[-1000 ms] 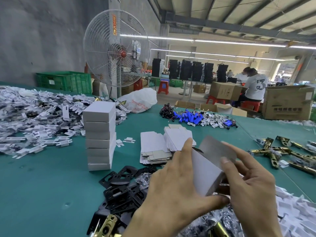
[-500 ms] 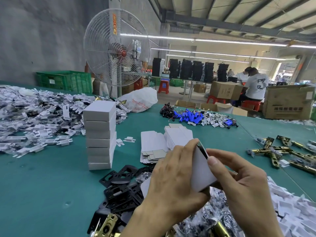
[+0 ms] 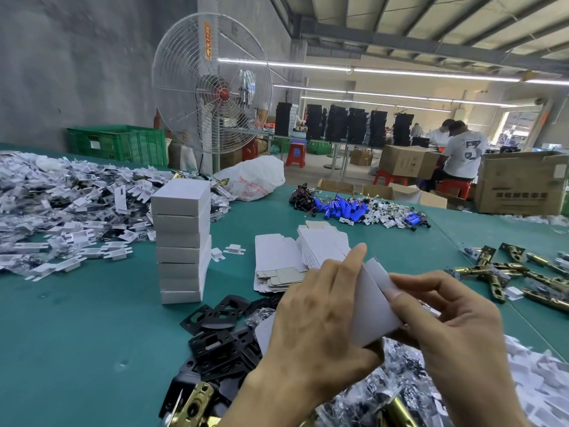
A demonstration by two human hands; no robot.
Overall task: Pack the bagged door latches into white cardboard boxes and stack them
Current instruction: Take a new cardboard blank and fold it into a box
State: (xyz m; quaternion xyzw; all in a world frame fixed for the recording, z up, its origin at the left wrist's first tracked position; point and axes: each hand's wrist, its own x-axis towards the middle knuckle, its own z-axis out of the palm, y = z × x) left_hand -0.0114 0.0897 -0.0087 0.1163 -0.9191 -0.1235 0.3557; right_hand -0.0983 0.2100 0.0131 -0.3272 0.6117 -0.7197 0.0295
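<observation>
Left hand [image 3: 317, 315] grips the white box [image 3: 374, 306]: fingers [image 3: 351, 266] curled over its left face, thumb under the lower corner. Right hand [image 3: 452, 328] pinches the box's right edge, index finger pressed on the end flap; can't tell if the flap is fully tucked. Box is tilted, held off the bench [image 3: 77, 334] between both sets of fingers. Bagged latches [image 3: 378, 405] sit in a crinkly pile directly below the fingers, partly hidden by the wrists. Black plates [image 3: 221, 334] are heaped just left of and below the left fingers. Flat box blanks [image 3: 277, 260] just beyond the fingers, two fanned piles. Stack of closed boxes [image 3: 181, 241] further left of the fingers, upright, several high. Loose brass latches [image 3: 508, 275] right of the right fingers, well apart
</observation>
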